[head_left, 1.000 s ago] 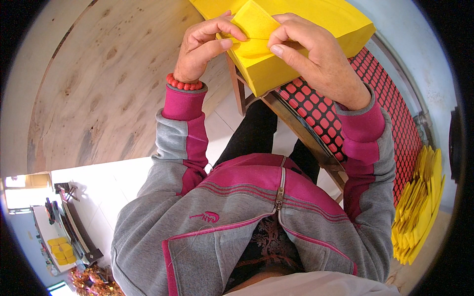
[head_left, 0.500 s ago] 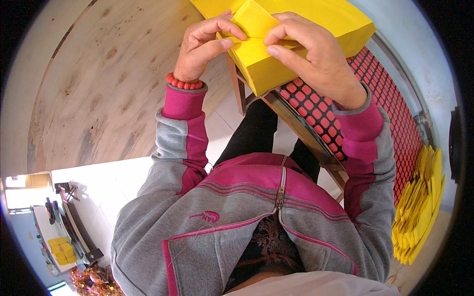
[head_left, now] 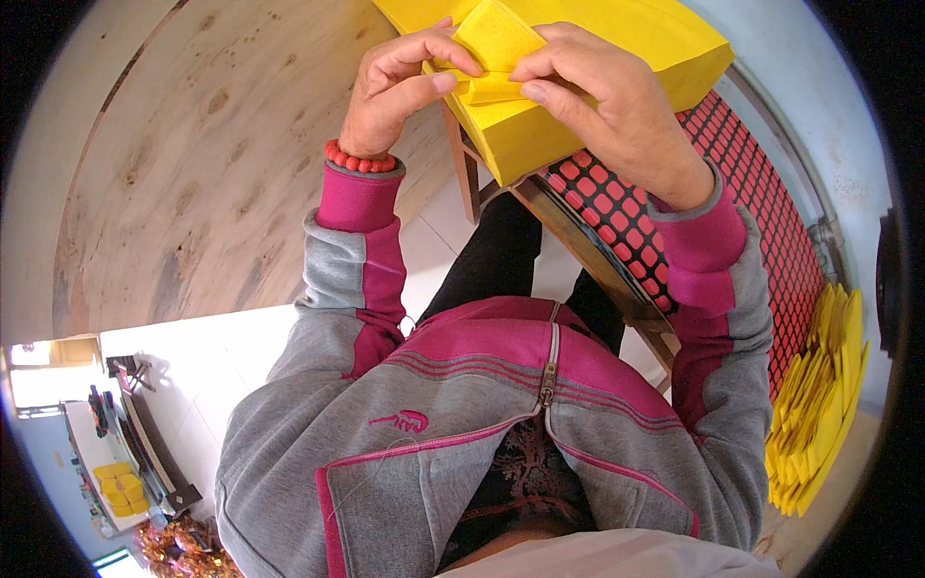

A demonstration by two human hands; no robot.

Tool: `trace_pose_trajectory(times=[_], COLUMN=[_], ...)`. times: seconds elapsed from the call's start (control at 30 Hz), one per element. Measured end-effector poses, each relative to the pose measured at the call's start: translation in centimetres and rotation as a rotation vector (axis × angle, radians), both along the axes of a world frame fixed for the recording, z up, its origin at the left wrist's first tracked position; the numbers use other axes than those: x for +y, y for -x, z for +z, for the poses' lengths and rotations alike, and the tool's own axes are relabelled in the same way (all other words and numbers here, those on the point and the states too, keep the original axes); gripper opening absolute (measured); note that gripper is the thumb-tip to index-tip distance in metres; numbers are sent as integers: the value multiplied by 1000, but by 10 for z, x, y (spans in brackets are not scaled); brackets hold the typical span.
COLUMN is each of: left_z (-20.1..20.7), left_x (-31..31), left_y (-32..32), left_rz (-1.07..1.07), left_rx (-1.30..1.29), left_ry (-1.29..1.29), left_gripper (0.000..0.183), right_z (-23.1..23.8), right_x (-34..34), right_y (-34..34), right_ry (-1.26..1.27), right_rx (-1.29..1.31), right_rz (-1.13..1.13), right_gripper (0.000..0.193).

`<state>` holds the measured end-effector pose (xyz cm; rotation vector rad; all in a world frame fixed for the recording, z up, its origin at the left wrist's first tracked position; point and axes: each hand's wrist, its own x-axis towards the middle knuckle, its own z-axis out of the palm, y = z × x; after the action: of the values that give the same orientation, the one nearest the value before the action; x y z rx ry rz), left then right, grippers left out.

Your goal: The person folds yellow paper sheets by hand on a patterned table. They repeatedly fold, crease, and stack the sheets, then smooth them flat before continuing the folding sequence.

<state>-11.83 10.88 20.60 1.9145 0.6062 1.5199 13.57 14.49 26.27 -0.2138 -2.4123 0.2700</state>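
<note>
At the top of the head view, both hands work on a piece of yellow folded paper (head_left: 496, 37). My left hand (head_left: 395, 87), a red bead bracelet on its wrist, pinches the left edge between thumb and forefinger. On the opposite edge, my right hand (head_left: 607, 101) pinches with thumb and forefinger. A narrow folded flap (head_left: 491, 91) shows below the crease, between the two thumbs. Under the hands lies a large yellow block (head_left: 525, 140), which looks like a thick stack of paper.
The block rests on a wooden-framed bench covered in a red and black patterned cloth (head_left: 617, 212). A wooden board (head_left: 212, 173) fills the left side. Many yellow folded pieces (head_left: 819, 405) are stacked at the lower right, beside a pale blue wall (head_left: 819, 106).
The lower part of the folded paper has come up into a narrow flap between my thumbs. My right fingertips have shifted slightly left; my left hand has barely moved.
</note>
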Motion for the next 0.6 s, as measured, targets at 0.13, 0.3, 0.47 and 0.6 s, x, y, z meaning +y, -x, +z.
trace_pose_trajectory(times=[0.13, 0.3, 0.47, 0.6], left_z=[0, 0, 1, 1], left_x=[0, -1, -1, -1], left_y=[0, 0, 0, 0], left_rz=[-2, 1, 0, 2], left_rx=[0, -2, 1, 0], left_ry=[-3, 12, 11, 23], left_gripper=[22, 22, 22, 22], right_z=[-3, -3, -2, -1], right_x=[-4, -7, -8, -5], right_y=[5, 2, 1, 0], right_ry=[-48, 35, 92, 188], right_rx=[139, 50, 57, 60], right_rz=[17, -47, -47, 12], right_gripper=[11, 12, 11, 11])
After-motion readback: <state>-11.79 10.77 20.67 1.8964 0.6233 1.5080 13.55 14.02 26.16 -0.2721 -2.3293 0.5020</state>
